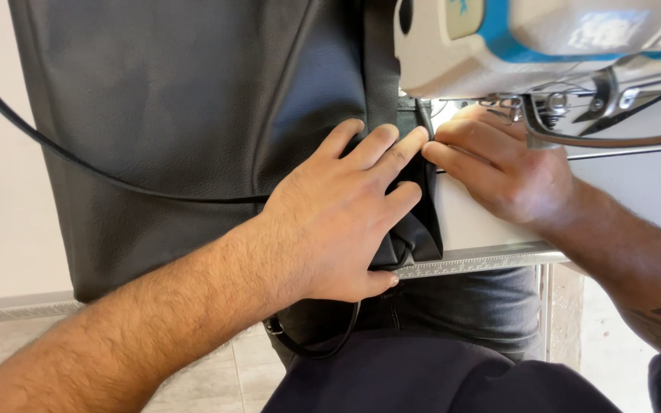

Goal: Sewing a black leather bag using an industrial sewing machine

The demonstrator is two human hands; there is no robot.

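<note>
I see my left hand (346, 210) spread flat on the black leather bag (193, 115), fingers splayed and pointing toward one o'clock, palm pressing the folded edge down; it grips nothing, only pins the leather so it lies smooth. My right hand (499, 172) comes in from four o'clock, fingers loosely curled with their tips meeting the left fingertips at the fold, right under the sewing machine (545, 38). Whether it pinches the edge or only pushes on it I cannot tell, since the fingertips are tucked against the leather.

The bag fills the upper left, from nine o'clock round to twelve, hanging over the table edge (483, 264), which carries a ruler strip. The folded part sits at centre, just beside the needle area (518, 107) at one o'clock. I judge both hands are set close either side of the fold to keep it square to the machine.

A thin black strap (78, 164) arcs across the bag from ten o'clock toward centre, and another loop (323, 348) dangles at six o'clock over my lap.
</note>
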